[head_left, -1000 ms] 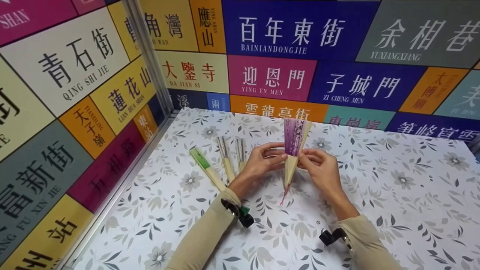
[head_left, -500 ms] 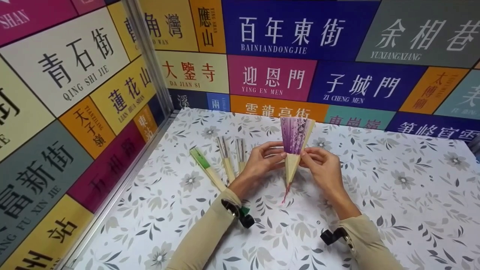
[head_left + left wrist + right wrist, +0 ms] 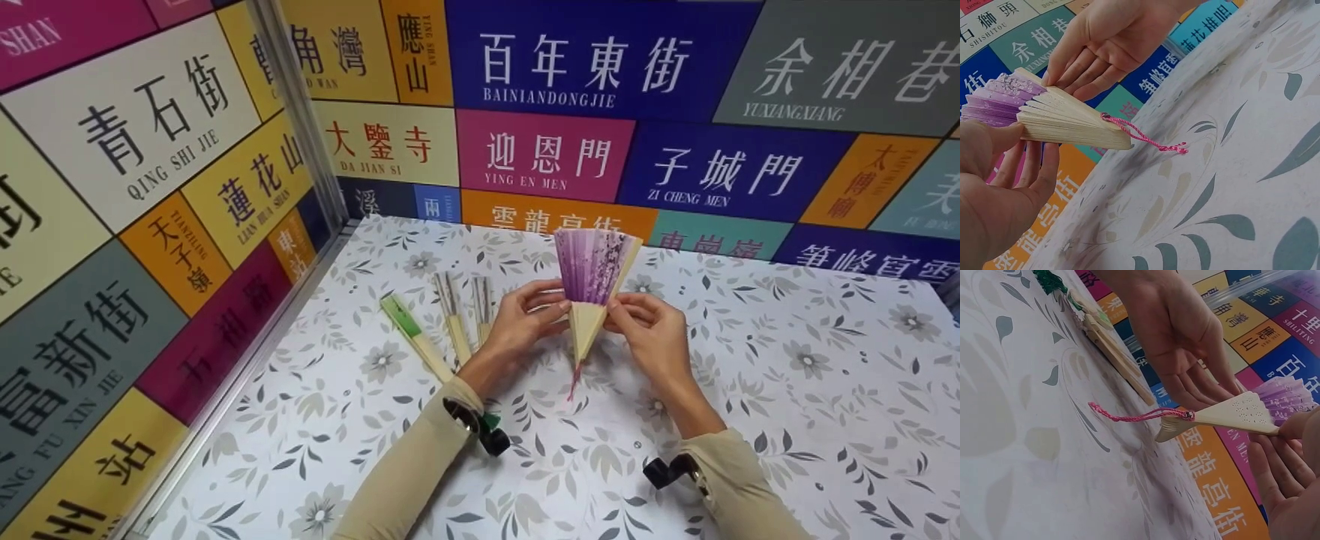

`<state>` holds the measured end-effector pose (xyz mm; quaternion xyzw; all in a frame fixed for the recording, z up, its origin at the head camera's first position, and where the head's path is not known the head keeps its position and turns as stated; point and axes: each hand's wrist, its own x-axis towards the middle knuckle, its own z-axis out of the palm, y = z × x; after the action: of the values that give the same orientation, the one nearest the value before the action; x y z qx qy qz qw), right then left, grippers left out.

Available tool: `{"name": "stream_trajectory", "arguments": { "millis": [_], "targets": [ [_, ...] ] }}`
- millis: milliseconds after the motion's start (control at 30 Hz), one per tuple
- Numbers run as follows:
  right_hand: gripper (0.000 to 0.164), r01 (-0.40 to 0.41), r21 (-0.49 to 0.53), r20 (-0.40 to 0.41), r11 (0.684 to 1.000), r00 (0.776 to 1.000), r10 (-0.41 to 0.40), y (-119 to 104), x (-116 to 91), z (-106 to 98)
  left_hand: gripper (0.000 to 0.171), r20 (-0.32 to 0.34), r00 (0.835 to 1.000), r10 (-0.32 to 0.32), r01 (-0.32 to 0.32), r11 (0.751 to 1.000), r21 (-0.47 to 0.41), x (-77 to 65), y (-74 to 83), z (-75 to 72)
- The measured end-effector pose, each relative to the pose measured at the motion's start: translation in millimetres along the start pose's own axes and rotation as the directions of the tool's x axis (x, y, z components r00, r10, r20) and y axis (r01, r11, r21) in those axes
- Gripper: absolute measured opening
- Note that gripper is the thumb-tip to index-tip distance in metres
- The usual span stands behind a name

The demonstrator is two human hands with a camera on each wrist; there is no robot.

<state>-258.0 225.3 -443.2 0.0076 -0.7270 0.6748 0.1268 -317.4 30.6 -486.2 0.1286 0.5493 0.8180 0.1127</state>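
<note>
A purple folding fan [image 3: 595, 266] with pale wooden ribs stands partly spread between the two hands in the head view. My left hand [image 3: 529, 319] pinches its left outer rib, while my right hand [image 3: 649, 330] pinches the right one. Both wrist views show thumb and fingers at the sides of the ribs [image 3: 1072, 121]. From the pivot end hangs a pink cord [image 3: 1134, 417], above the table. Left of my left hand lie a green folded fan [image 3: 409, 330] and two folded fans with greyish tops, one [image 3: 452, 319] beside the other [image 3: 481, 307].
A white table covering [image 3: 750, 390] with grey leaves and flowers lies beneath the hands. Coloured panels with Chinese lettering [image 3: 600, 60] rise behind and at the left. A green tassel [image 3: 489, 421] shows by the left cuff.
The purple fan has spread wider, with more of its printed leaf showing. My right hand has shifted slightly right; the left hand has hardly moved. The folded fans stay in place.
</note>
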Motion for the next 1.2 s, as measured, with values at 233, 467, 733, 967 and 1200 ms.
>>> {"name": "stream_trajectory", "arguments": {
  "millis": [233,467,733,967,1200],
  "targets": [
    [0.031,-0.011,-0.001,-0.01,1.0,1.0,0.011,-0.9,0.3,-1.2,0.038,-0.02,1.0,0.0,0.0,1.0,-0.015,0.0,1.2,-0.1],
    [0.03,-0.004,0.021,-0.028,1.0,1.0,0.004,-2.0,0.9,-2.0,0.039,-0.043,0.999,0.014,-0.016,0.998,-0.063,1.1,1.7,0.8],
    [0.031,0.021,0.04,-0.04,0.999,0.999,-0.019,16.1,8.7,-7.7,0.038,-0.065,0.998,0.022,-0.028,0.996,-0.086,1.2,1.7,2.6],
    [0.036,0.033,0.069,-0.06,0.997,0.998,-0.029,23.8,11.4,-11.6,0.038,-0.092,0.996,0.021,-0.031,0.993,-0.111,2.8,1.2,3.5],
    [0.034,0.049,0.107,-0.076,0.993,0.996,-0.041,22.4,11.8,-10.6,0.038,-0.112,0.993,0.022,-0.037,0.99,-0.132,2.6,2.9,2.7]
  ]
}}
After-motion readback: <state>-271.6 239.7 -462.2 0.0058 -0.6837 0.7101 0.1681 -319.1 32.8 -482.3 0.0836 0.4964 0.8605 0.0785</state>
